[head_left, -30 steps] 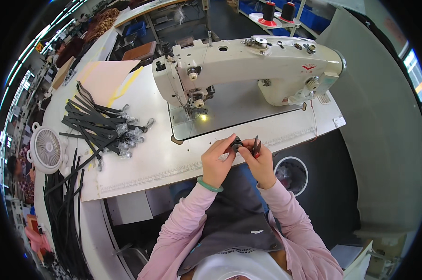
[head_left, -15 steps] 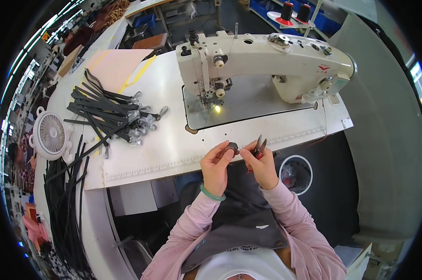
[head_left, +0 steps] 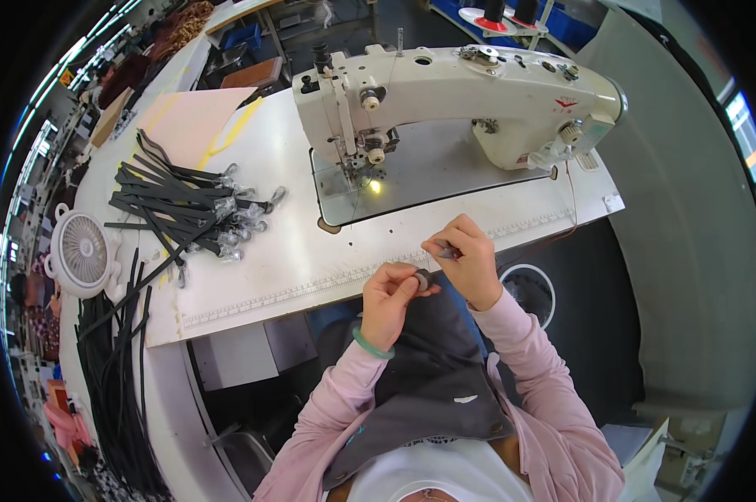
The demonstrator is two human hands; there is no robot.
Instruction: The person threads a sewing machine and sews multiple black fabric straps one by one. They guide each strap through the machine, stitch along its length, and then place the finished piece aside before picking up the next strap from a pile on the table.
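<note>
White table (head_left: 273, 263) is topped w/ a sewing mach. (head_left: 470, 88). Near its front edge, R hand (head_left: 473, 266) is closed on prob. snips (head_left: 447, 253), mostly hidden; in L hand (head_left: 386, 303), a small dark round piece (head_left: 424, 277) is pinched betw. thumb & fingers.

A small dark round piece (head_left: 423, 279) is partly covered by the fingers of the left hand (head_left: 390, 299); its kind cannot be determined. The right hand (head_left: 468, 261) conceals most of a grey tool (head_left: 447, 252). Thread cones (head_left: 493, 10) are cut by the upper edge. The right sleeve (head_left: 535, 360) masks part of a bin (head_left: 553, 294), contents indistinct. Clear wraps (head_left: 248, 219) obscure ends of black straps (head_left: 167, 199).
</note>
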